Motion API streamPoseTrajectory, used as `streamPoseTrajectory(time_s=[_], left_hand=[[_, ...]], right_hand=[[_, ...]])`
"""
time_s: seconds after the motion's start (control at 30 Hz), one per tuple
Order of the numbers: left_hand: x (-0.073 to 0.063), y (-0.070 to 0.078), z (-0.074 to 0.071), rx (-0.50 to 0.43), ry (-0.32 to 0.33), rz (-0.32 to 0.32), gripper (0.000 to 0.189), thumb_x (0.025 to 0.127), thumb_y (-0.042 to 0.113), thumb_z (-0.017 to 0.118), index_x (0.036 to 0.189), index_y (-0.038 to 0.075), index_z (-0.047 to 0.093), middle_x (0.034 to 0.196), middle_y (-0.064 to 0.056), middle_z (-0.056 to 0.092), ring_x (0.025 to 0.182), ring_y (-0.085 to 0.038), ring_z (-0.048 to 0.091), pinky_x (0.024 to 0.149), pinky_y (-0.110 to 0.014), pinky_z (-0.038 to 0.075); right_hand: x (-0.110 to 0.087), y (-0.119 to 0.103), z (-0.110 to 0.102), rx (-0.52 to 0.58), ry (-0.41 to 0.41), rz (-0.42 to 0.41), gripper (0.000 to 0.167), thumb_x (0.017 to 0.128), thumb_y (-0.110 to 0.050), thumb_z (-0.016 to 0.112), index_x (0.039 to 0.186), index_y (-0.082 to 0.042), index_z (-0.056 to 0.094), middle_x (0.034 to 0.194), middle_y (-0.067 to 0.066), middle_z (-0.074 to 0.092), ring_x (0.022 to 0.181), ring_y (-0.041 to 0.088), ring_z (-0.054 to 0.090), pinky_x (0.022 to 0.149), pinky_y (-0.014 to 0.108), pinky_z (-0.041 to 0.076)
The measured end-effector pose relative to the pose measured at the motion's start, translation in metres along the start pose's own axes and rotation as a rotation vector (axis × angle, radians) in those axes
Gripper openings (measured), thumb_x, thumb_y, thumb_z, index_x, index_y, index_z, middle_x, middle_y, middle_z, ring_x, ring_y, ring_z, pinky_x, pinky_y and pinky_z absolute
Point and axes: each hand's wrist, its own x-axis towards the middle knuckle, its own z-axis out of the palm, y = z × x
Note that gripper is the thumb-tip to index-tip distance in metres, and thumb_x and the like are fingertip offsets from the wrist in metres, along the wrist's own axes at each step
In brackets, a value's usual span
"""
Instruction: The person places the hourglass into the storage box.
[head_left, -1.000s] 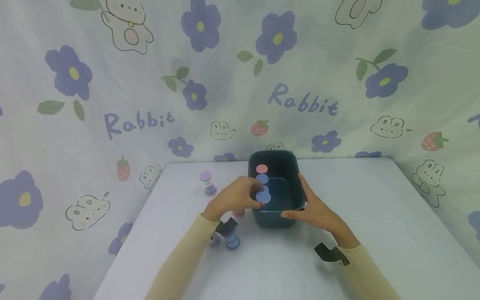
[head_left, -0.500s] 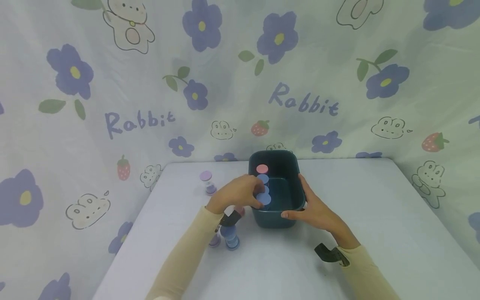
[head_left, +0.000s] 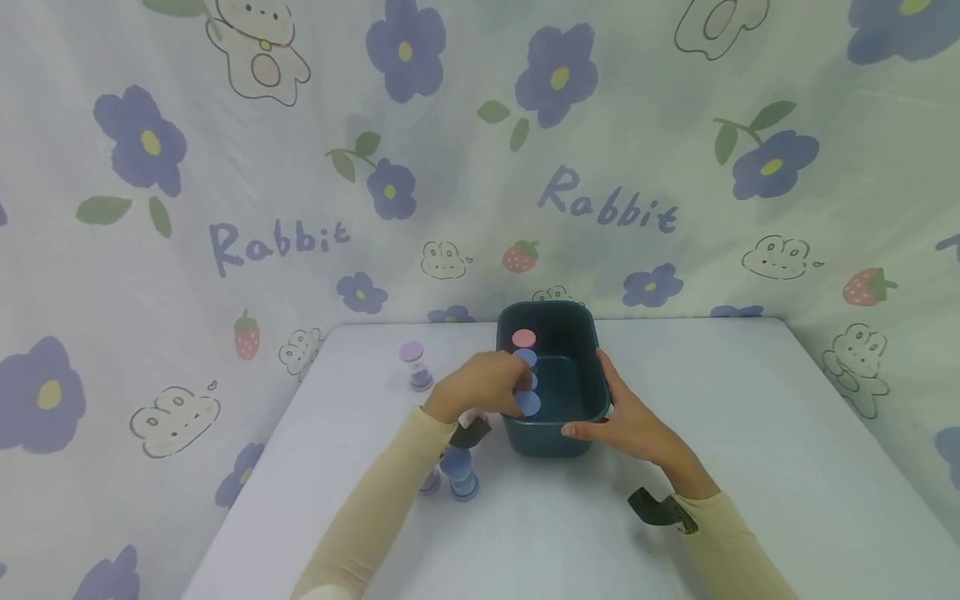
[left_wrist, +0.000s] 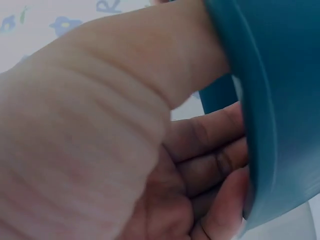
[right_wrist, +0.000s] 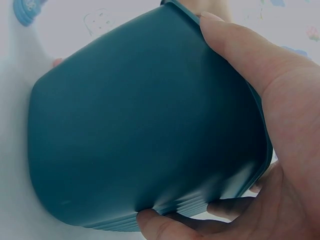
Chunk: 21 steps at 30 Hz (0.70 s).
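Observation:
My left hand [head_left: 483,382] reaches over the left wall of a dark teal bin [head_left: 551,440]. Its thumb and fingers hold a sand timer with a round blue end [head_left: 529,404], low at the bin's near left corner; the timer's body is hidden. Along the same wall stand more timers, with a pink end [head_left: 523,338], a blue end [head_left: 526,357] and another blue end [head_left: 533,381] partly behind my fingers. My right hand [head_left: 633,421] grips the bin's near right corner. In the right wrist view, its thumb lies at the rim and its fingers press the ribbed side [right_wrist: 182,204].
A purple-ended sand timer [head_left: 416,367] stands on the white table [head_left: 720,392], left of the bin. Nearer me are a blue timer [head_left: 461,475] and a purple timer [head_left: 430,482], with my left forearm partly over them. A patterned cloth [head_left: 465,167] hangs behind the table.
My left hand has moved slightly right and lowered the blue sand timer farther into the bin's near left corner. The right hand and the bin have stayed in place.

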Motion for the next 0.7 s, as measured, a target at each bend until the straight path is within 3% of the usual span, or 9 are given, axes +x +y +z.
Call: streamPoseTrajectory(time_s=[0.37,0.57,0.7], left_hand=[[0.0012,0.0048,0.0000,0.114,0.026,0.039,0.015,0.083,0.022,0.086,0.096,0.019,0.078,0.087,0.005,0.071,0.080,-0.013,0.061,0.081,-0.031,0.059],[-0.0002,0.0058,-0.0002,0.084,0.016,0.031,0.016,0.083,0.019,0.086,0.097,0.019,0.078,0.088,0.005,0.071,0.080,-0.014,0.062,0.080,-0.030,0.058],[-0.0028,0.0034,-0.0019,-0.018,0.002,0.021,0.018,0.083,0.017,0.086,0.099,0.019,0.076,0.091,0.006,0.070,0.085,-0.013,0.063,0.082,-0.029,0.058]], right_hand=[[0.0006,-0.0027,-0.0016,-0.035,0.010,0.008,0.130,0.079,-0.054,0.084,0.166,-0.024,-0.008,0.175,0.016,0.006,0.155,0.053,0.023,0.112,0.072,0.040],[-0.0007,-0.0014,-0.0009,-0.012,0.010,0.002,0.129,0.080,-0.053,0.084,0.166,-0.025,-0.007,0.176,0.015,0.007,0.155,0.052,0.023,0.112,0.073,0.039],[-0.0007,-0.0004,0.0000,-0.007,0.008,-0.003,0.128,0.080,-0.053,0.084,0.166,-0.024,-0.006,0.175,0.015,0.008,0.154,0.052,0.025,0.112,0.074,0.039]])
